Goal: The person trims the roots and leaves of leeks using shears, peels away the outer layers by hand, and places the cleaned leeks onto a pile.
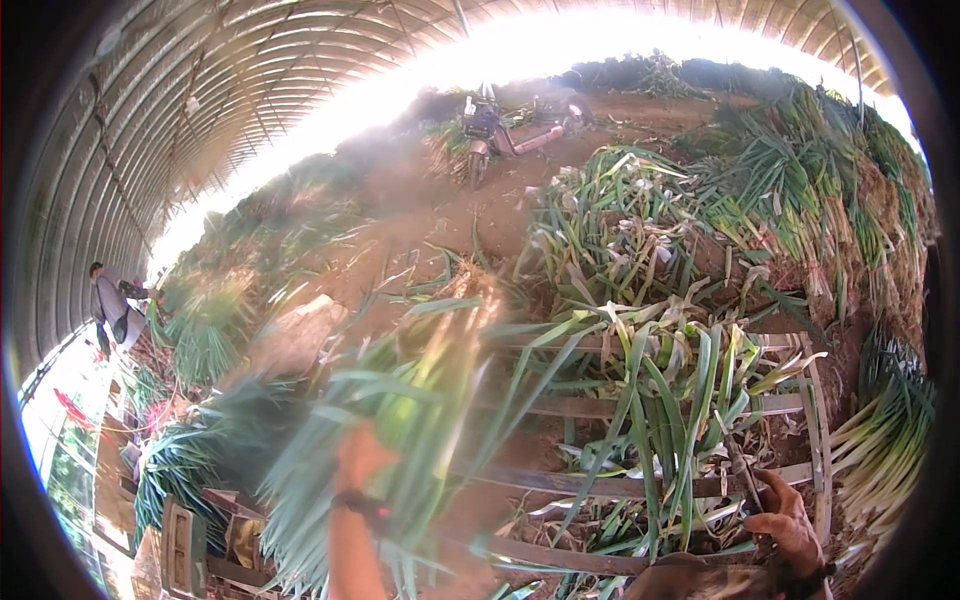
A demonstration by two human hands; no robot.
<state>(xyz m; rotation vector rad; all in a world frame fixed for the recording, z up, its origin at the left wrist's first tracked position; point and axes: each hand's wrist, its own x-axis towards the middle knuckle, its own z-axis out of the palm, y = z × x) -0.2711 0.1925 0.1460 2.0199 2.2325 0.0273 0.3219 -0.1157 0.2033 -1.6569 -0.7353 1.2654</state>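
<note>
My left hand (365,455), smeared by motion and with a dark band at its wrist, grips a large bunch of green onions (425,400). Their roots point up and away, and the green leaf ends spread toward the lower left. At the lower right, my right hand (785,520) is closed around the handle of a knife (740,468), its narrow blade pointing up and to the left. Beside the knife, loose green leaves (675,415) lie across a low slatted wooden rack (600,487). More trimmings show between the slats.
Trimmed leaves form a heap (620,215) beyond the rack. Stacked green onions (800,190) line the right, with a pale-stalked bunch (880,450) nearer. Further bunches (185,465) lie left, beside a greenish box-like object (185,550). A scooter (510,140) stands far off; another person (120,310) is at far left.
</note>
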